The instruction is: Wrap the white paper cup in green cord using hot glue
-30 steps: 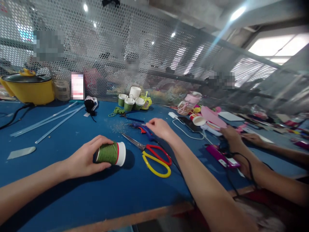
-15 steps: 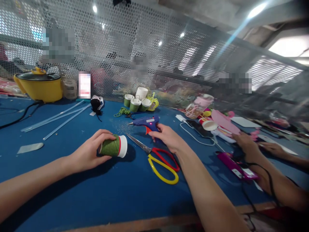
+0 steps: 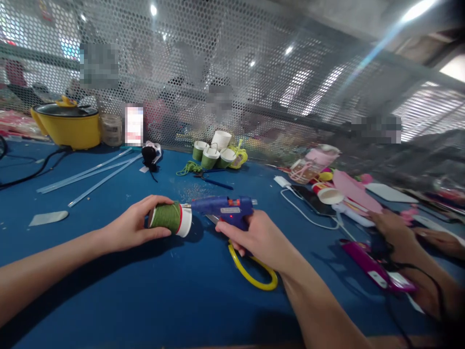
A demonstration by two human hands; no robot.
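My left hand (image 3: 140,225) holds a paper cup (image 3: 170,218) wrapped in green yarn, lying sideways with its white rim to the right. A thin red band runs beside the rim. My right hand (image 3: 254,235) grips a blue glue gun (image 3: 227,207), whose small red light is lit. Its nozzle points left and is at the cup's white rim; whether it touches cannot be made out. Beneath the gun and my right hand lie scissors (image 3: 250,276), their yellow handle loop showing and the red one mostly hidden.
Green-wrapped cups (image 3: 210,158) and pliers (image 3: 217,183) are at the back. Clear sticks (image 3: 103,180) and a yellow pot (image 3: 72,127) lie left. On the right are a phone (image 3: 313,200), a purple power strip (image 3: 378,266) and another person's hands (image 3: 394,230).
My right hand has brought the glue gun down and nearer, over the scissors, with its nozzle now at the cup's rim. My left hand still holds the cup. The view has shifted slightly.
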